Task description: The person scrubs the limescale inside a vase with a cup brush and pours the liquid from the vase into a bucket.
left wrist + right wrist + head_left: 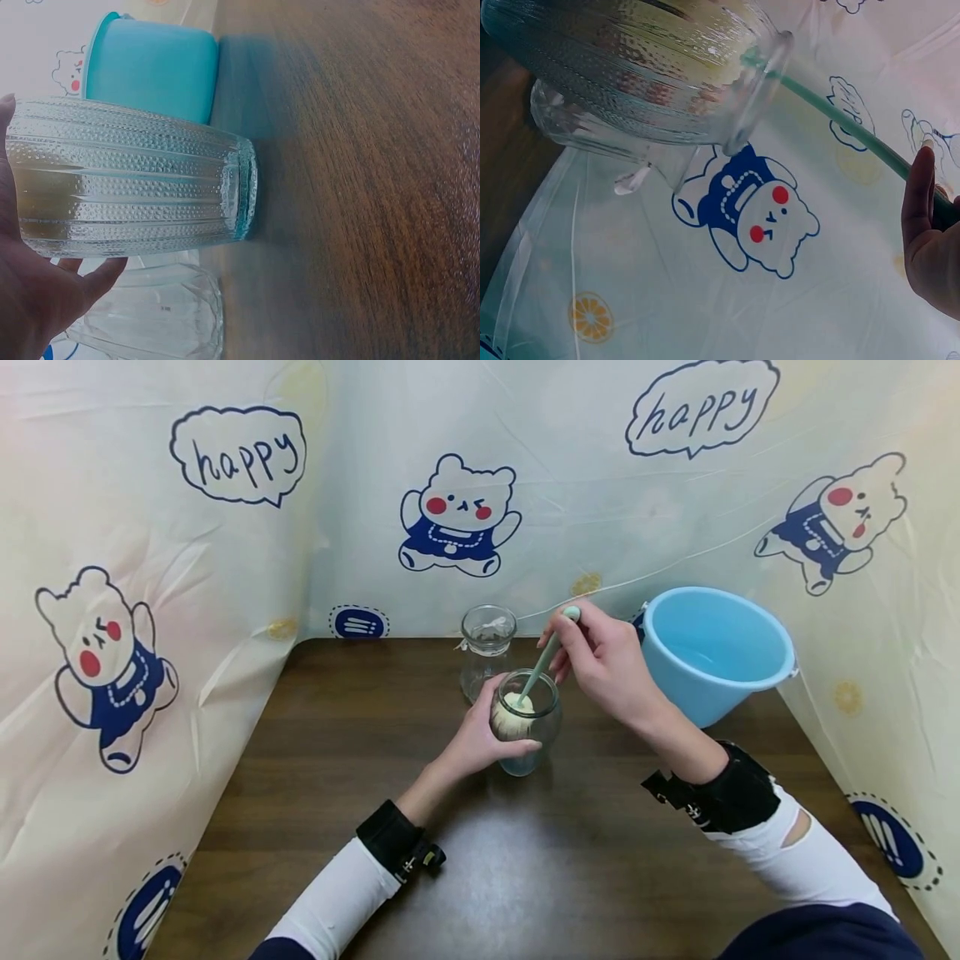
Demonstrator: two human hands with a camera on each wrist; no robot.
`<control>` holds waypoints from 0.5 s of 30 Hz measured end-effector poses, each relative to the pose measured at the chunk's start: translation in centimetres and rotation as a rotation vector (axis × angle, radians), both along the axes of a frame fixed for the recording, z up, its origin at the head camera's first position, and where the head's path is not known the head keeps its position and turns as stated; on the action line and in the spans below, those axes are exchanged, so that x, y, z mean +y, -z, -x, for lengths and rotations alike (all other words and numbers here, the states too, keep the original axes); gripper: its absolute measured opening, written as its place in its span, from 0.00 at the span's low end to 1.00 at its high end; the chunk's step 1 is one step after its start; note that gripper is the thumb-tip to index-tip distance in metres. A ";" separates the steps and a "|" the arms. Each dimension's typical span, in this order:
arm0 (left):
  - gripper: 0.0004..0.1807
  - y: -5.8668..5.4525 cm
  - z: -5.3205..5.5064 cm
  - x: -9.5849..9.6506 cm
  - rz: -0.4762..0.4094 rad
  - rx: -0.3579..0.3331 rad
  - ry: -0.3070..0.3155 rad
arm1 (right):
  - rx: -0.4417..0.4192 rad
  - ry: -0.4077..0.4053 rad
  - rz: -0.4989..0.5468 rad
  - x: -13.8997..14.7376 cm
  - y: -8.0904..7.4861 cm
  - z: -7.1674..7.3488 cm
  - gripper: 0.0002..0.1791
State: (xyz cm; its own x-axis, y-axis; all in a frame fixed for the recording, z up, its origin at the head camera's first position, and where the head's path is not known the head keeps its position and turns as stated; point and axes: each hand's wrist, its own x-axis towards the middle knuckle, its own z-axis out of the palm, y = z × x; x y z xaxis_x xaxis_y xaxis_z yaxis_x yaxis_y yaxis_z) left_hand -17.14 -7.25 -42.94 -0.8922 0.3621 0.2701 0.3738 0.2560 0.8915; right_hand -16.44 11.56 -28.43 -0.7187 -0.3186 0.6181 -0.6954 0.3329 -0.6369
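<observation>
A ribbed, dotted glass jar [142, 180] is in my left hand [487, 735], whose thumb and fingers curve round its upper part. Whether its base touches the table I cannot tell. Inside the jar, toward its left wall in the head view, sits the pale yellow sponge head [513, 717] of a bottle brush. The brush's green handle [847, 124] slants out through the jar's mouth. My right hand [603, 664] grips this handle near its top end, above and to the right of the jar. The right fingers are partly cut off in the right wrist view.
Just behind the held jar stands a second clear glass jar [487, 643] with a pale bow at its neck. A light blue bucket [716, 647] is on the right, near the right forearm. The brown wooden table [337, 760] meets a patterned cloth [360, 527] at the back.
</observation>
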 end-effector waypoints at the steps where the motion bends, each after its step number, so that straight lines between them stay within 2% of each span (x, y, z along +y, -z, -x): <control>1: 0.53 0.1 0.0 0.0 -0.002 0.003 0.002 | -0.002 -0.003 -0.005 -0.1 -0.1 -0.2 0.09; 7: 0.52 -0.3 -0.1 -0.1 -0.011 -0.013 0.009 | -0.014 -0.037 -0.046 -0.7 -0.1 -1.5 0.07; 11: 0.52 -0.2 0.1 -0.1 -0.018 -0.004 0.008 | -0.021 -0.028 -0.058 -0.2 0.6 -0.7 0.08; 15: 0.54 1.1 0.7 0.0 -0.026 0.015 0.007 | -0.029 -0.007 -0.056 0.4 1.0 0.3 0.11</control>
State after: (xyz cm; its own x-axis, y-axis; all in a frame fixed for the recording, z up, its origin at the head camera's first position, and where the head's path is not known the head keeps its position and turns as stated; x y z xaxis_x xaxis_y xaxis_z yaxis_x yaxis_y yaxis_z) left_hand -17.81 -7.28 -44.07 -0.8855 0.3610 0.2926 0.3887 0.2304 0.8921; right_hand -16.75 11.93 -29.42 -0.7338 -0.3570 0.5779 -0.6791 0.3641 -0.6374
